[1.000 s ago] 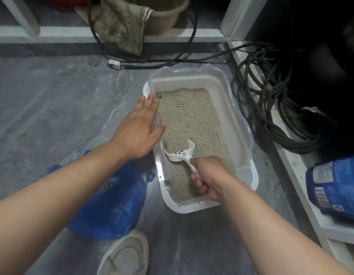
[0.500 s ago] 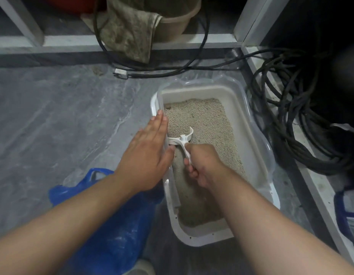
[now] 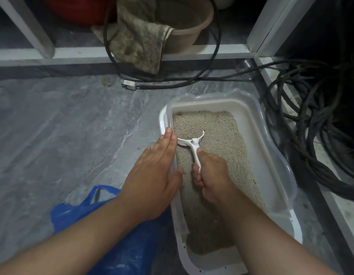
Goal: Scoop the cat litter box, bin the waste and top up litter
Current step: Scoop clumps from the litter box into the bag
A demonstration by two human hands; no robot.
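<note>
We see the white plastic litter box (image 3: 279, 197), a rounded rectangular tray with a translucent raised rim, sitting on a grey, marble-veined floor (image 3: 59, 132) close to a white frame at the right. Inside lies a bed of fine, sandy beige litter (image 3: 217, 135), granular and fairly even.

Our right hand (image 3: 211, 173) curls tightly round the slim handle of the white plastic scoop (image 3: 194, 143); the scoop's curved, forked head lies low in the litter by the left wall of the box, and we cannot tell whether it carries anything. Our left hand (image 3: 154, 175) lies flat with straight fingers along the left rim of the box, its fingertips touching the edge just beside the scoop head and its thumb over the inner side.

Below the left forearm sits a crinkled blue plastic bag (image 3: 116, 235), glossy, with 1 looped handle standing up, just beside the box.

Beyond the box, a thick black cable (image 3: 192, 80) trails across the floor, ending in a small white plug. A stained, mottled cloth (image 3: 138, 40) hangs over the rim of a round tan basin (image 3: 190, 26) on a ledge. At the right, a tangle of coiled black cables (image 3: 319, 139) rests near the box.
</note>
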